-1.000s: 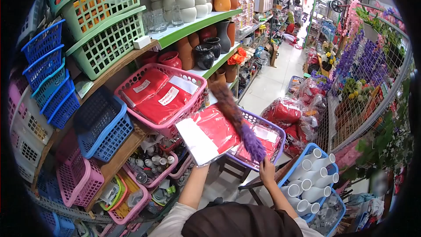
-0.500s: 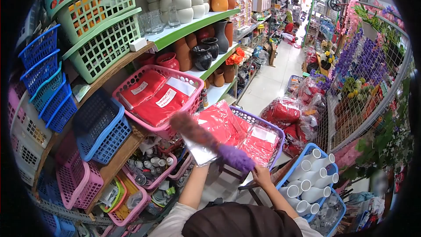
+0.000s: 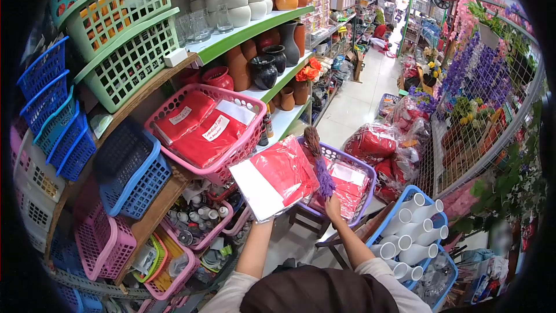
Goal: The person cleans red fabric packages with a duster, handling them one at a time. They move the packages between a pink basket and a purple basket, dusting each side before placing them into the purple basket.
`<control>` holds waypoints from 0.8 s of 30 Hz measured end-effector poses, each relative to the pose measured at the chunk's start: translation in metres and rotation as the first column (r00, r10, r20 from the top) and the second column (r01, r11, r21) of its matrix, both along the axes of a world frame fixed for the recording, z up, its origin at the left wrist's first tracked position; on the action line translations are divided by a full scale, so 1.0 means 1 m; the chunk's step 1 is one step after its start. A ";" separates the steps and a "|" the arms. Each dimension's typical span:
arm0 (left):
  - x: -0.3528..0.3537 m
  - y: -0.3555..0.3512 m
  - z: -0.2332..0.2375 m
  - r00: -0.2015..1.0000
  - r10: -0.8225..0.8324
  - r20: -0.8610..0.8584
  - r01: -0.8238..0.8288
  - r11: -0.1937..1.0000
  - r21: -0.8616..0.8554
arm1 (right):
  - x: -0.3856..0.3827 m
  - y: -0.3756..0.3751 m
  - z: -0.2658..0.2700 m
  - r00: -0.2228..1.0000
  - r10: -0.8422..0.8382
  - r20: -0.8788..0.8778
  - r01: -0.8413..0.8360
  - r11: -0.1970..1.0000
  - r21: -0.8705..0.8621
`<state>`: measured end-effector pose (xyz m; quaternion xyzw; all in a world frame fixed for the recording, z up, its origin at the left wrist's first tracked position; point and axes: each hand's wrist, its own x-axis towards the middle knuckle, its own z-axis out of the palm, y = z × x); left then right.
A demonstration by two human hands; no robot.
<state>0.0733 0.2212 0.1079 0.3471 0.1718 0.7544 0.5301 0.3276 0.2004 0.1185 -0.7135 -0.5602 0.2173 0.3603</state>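
Note:
My left hand [image 3: 262,224] is closed on the lower edge of a clear plastic packet [image 3: 289,168] of red cloth with a white panel; the packet hides most of its fingers. In my right hand [image 3: 333,210] is a fluffy duster [image 3: 325,179], purple near the grip and brown at the tip. It points away from me, just right of the packet. Below both lies a purple basket [image 3: 371,192] holding more red packets [image 3: 347,182]. To the left, a pink basket [image 3: 255,124] holds red packets [image 3: 217,139] with white labels.
Shelves with vases [image 3: 288,43], white pots [image 3: 237,6] and stacked baskets [image 3: 127,58] line the left. At right stand a blue basket of white vases [image 3: 414,232] and a wire rack [image 3: 480,139] with flowers. Bagged red goods [image 3: 370,142] lie ahead beside the aisle.
The duster has swung from across the packet to the right, its brown tip now pointing forward. The packet in my left hand shows more of its white panel, and my right hand has shifted slightly left.

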 end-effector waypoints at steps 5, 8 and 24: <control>0.006 -0.024 0.063 0.970 0.100 -0.221 -0.104 0.995 -0.004 | -0.001 0.005 -0.003 0.998 -0.055 0.009 0.056 0.989 -0.140; 0.011 -0.025 0.062 0.949 0.111 -0.294 -0.104 0.994 0.040 | 0.005 0.006 -0.008 0.998 -0.057 0.008 0.057 0.978 -0.200; 0.039 -0.030 0.124 0.939 -0.238 0.250 0.290 0.936 -0.199 | 0.000 -0.003 0.161 0.048 0.152 -0.987 -0.237 0.962 0.136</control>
